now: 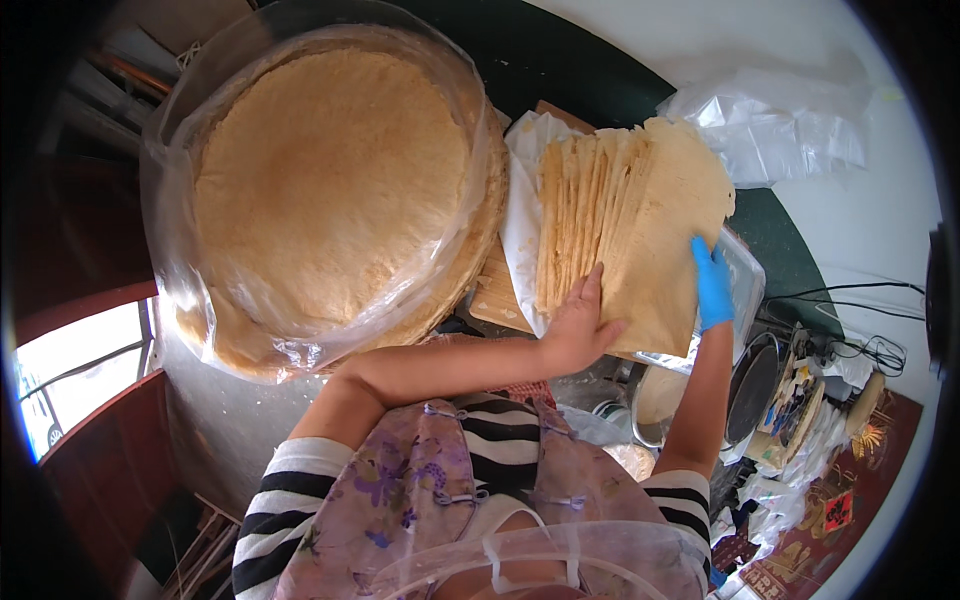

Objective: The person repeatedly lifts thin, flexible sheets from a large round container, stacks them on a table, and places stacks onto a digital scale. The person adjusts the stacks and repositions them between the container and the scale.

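Observation:
A stack of thin, tan folded pancake sheets [592, 205] stands in layers beside me, with their folded edges at the left. One broad sheet [675, 220] lies over the right of the stack. My left hand [578, 325], bare, rests on the near end of the layers with thumb and fingers apart. At the right edge of the broad sheet is my right hand [712, 285] in a blue glove, its fingers stretched out along that edge. Under the stack, a white cloth [524, 160] and a wooden board [500, 290] show at the left.
A tall pile of large round pancakes [330, 190] in clear plastic wrap fills the left. Clear plastic bags [775, 130] lie at the far right. A metal tray [742, 270] sits beside my right hand; a round pot [658, 400] and black cables [870, 345] are nearby.

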`<state>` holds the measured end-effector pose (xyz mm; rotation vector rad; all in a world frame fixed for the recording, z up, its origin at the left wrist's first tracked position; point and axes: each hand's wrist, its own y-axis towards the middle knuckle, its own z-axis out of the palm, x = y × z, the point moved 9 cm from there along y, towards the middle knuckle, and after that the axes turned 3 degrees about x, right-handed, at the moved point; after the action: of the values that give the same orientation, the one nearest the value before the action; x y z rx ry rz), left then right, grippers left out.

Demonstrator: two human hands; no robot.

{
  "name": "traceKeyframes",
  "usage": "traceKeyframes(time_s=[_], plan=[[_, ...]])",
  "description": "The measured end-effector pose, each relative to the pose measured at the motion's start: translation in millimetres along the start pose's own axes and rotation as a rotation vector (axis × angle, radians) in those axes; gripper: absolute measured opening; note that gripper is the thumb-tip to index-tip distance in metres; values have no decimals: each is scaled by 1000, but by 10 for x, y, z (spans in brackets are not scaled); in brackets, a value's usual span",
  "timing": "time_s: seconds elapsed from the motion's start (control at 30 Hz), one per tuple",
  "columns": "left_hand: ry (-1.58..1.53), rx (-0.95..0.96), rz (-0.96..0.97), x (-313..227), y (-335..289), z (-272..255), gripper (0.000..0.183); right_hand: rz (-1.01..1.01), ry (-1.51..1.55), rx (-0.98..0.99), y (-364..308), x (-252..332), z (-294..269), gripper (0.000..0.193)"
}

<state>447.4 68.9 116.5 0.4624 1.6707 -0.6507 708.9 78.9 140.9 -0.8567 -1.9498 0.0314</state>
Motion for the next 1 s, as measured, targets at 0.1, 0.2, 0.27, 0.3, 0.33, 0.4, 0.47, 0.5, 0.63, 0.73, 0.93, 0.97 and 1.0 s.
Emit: traceKeyframes(time_s=[0.1, 0.2, 0.27, 0.3, 0.33, 0.4, 0.47, 0.5, 0.63, 0.73, 0.93, 0.97, 1.0], plan=[[-74, -20, 98, -89, 10, 81, 88, -12, 26, 27, 46, 97, -39, 58], [-191, 26, -11, 117, 101, 176, 91, -66, -32, 25, 171, 79, 12, 56], [-148, 16, -6, 180, 114, 177, 91, -114, -145, -11, 235, -2, 100, 56], [-126, 27, -18, 219, 117, 175, 91, -129, -119, -33, 257, -36, 88, 56], [-134, -33, -14, 245, 119, 100, 92, -124, -79, -28, 276, -82, 99, 56], [-137, -126, -2, 275, 146, -56, 93, -103, 0, 0, 281, -139, 98, 59], [-104, -243, 8, 286, 205, -223, 97, -73, 89, 43, 243, -139, 70, 63], [-90, -288, -16, 316, 238, -293, 100, -110, 46, 4, 207, -80, 18, 66], [-353, -204, -171, 537, 389, -272, 113, -174, 36, -114, 41, 37, -57, 74], [-514, -135, -260, 615, 422, -187, 114, -210, -155, -116, 15, 28, 107, 74], [-401, -111, -138, 407, 523, -115, 109, -164, 16, -3, 264, -229, 169, 65], [-510, -118, -141, 429, 529, -114, 104, -61, 131, 19, 295, -356, 158, 64], [-617, -98, -167, 465, 541, -80, 99, -69, 94, 42, 310, -367, 151, 63]])
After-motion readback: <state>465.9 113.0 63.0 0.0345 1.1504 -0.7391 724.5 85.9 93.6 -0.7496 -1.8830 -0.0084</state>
